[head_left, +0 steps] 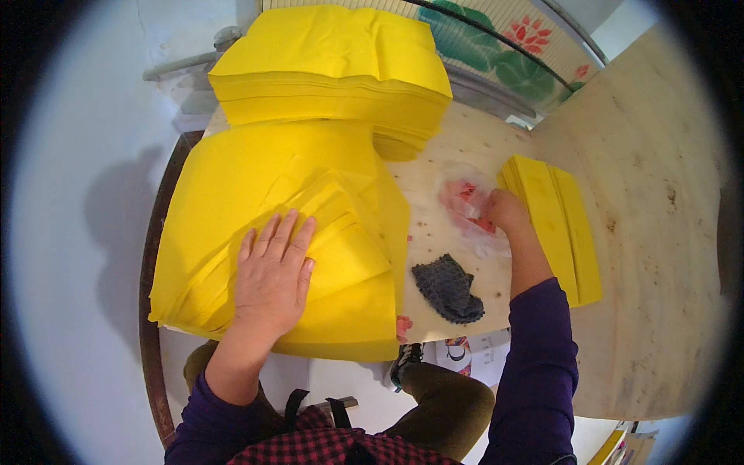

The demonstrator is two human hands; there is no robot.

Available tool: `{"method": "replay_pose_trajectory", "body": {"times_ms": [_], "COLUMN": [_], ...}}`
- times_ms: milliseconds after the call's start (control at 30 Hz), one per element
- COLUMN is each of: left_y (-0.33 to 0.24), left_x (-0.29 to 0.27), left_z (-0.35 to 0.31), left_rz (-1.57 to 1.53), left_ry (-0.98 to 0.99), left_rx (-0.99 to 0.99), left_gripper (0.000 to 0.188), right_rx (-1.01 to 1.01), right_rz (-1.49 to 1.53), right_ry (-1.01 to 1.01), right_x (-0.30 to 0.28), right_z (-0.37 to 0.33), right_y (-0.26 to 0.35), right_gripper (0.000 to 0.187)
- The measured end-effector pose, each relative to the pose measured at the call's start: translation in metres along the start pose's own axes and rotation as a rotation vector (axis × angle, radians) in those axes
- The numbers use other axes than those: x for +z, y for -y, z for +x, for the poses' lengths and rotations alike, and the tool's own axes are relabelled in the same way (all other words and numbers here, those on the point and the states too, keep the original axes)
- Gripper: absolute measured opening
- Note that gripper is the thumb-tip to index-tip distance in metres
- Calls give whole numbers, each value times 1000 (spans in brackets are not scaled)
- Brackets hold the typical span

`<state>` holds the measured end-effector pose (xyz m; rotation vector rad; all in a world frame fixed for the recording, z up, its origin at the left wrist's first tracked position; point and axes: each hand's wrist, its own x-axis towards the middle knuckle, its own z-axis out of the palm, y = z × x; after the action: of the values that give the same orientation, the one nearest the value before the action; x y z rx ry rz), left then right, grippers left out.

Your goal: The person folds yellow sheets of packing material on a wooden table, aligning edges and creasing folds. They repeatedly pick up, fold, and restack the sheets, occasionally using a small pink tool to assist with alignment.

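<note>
With the left hand (271, 273) pressed flat, fingers released, on the fanned yellow paper sheets (256, 209), the right hand (502, 209), beside them, pinches the clear plastic bag (465, 203), best lifted gently.

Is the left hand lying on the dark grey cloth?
No, the left hand lies flat on the fanned yellow paper sheets, while the dark grey cloth sits apart on the wooden table.

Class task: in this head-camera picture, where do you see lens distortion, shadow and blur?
Head view: the wooden table edge bends toward the dark rim; a soft shadow lies on the pale floor; the right hand in the clear plastic bag looks slightly blurred.
</note>
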<state>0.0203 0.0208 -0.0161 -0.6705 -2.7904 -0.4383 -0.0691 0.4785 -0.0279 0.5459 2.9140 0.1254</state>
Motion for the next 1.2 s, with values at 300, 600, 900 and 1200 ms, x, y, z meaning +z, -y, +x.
{"method": "replay_pose_trajectory", "body": {"times_ms": [300, 600, 900, 1200], "left_y": [0, -1, -4, -6], "left_x": [-1, 0, 0, -21], "left_z": [-1, -3, -9, -13], "left_rz": [-4, -15, -7, 38], "left_ry": [-36, -43, -88, -106], "left_rx": [13, 4, 36, -38], "left_gripper": [48, 50, 53, 90], "right_rx": [-67, -401, -277, -350], "right_rz": [511, 948, 971, 867], "right_ry": [-73, 121, 346, 207], "right_x": [-59, -70, -29, -15], "right_z": [-65, -219, -250, -252], "right_y": [-28, 85, 137, 135], "right_gripper": [13, 6, 6, 8]}}
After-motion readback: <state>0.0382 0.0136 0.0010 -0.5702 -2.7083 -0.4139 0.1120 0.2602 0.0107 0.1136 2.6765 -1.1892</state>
